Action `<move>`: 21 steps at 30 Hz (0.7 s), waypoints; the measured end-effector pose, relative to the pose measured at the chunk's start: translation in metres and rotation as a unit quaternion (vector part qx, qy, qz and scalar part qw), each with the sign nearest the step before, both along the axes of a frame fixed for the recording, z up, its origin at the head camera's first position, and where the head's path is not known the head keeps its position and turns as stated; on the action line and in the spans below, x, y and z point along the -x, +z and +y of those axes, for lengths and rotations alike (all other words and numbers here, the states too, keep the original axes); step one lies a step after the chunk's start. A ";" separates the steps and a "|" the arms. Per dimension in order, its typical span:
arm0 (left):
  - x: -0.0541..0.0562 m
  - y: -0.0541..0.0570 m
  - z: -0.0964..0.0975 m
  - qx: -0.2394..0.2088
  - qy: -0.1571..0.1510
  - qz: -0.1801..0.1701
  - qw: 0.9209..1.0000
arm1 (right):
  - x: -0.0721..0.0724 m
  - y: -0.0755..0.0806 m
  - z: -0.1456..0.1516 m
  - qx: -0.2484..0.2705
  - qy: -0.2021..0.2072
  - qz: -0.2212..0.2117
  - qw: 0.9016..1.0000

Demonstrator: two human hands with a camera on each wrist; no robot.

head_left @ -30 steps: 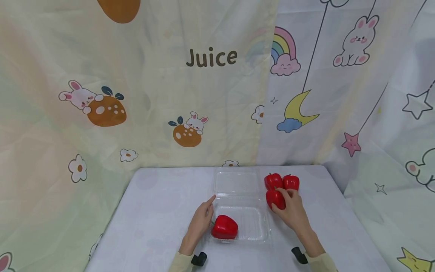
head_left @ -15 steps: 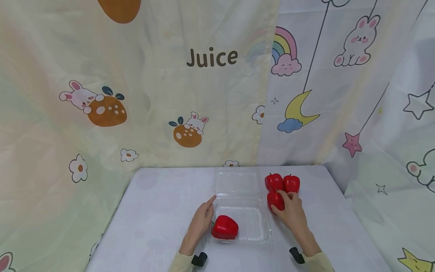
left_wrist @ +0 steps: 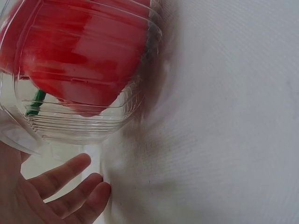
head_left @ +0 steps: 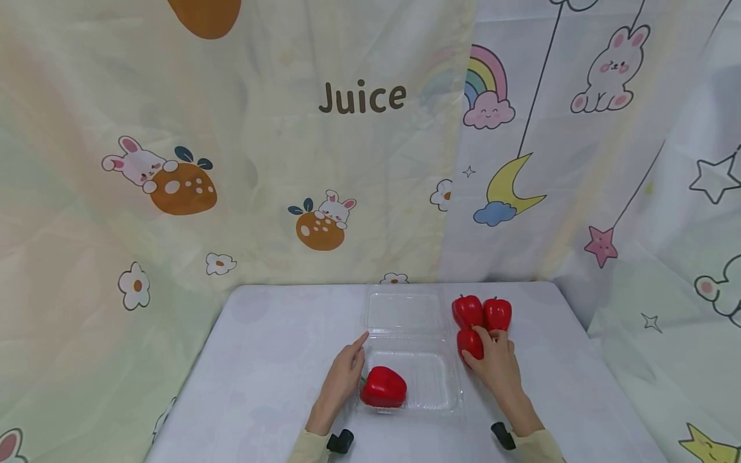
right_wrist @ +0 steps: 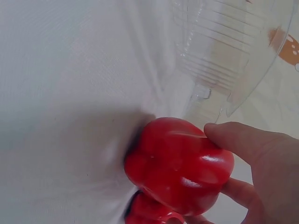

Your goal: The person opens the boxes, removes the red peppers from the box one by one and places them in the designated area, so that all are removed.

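Observation:
My right hand point(head_left: 496, 361) grips a red bell pepper point(head_left: 469, 344), with the thumb on its near left side and fingers over its top. In the right wrist view this bell pepper point(right_wrist: 180, 163) sits close to the cloth, against another pepper. Two more red bell peppers point(head_left: 467, 312) stand just behind it. My left hand point(head_left: 343, 373) is at the left edge of a clear plastic clamshell box point(head_left: 431, 382), index finger straight at its hinge corner. Inside the box's left side lies a red bell pepper point(head_left: 384, 387), its green stem point(left_wrist: 36, 102) toward my left hand.
The clamshell's lid point(head_left: 404, 310) lies folded back, away from me. A white cloth covers the table point(head_left: 278, 360). Printed curtains point(head_left: 260, 161) hang behind and beside it.
My right hand and the bell pepper in it have shifted slightly toward me and down, near the other two. The left hand and the box stay in place.

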State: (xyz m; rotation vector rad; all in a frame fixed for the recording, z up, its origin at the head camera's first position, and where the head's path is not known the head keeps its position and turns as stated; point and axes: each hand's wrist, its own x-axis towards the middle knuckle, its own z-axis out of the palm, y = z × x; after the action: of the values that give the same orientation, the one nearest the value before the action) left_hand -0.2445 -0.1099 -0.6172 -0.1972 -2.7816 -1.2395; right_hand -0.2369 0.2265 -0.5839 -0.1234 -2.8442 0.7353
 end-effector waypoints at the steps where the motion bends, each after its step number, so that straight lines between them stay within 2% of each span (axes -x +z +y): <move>1: 0.000 0.000 0.000 0.000 0.000 0.000 1.000 | 0.000 -0.001 0.000 -0.001 -0.002 -0.002 1.000; 21: 0.001 -0.001 0.000 -0.012 -0.002 -0.012 1.000 | 0.001 0.005 -0.005 -0.020 -0.018 -0.032 0.999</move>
State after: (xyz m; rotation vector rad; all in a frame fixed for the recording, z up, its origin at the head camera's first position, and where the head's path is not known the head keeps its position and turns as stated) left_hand -0.2451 -0.1104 -0.6183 -0.1858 -2.7867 -1.2843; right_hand -0.2376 0.2218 -0.5789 -0.1938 -2.9069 0.6798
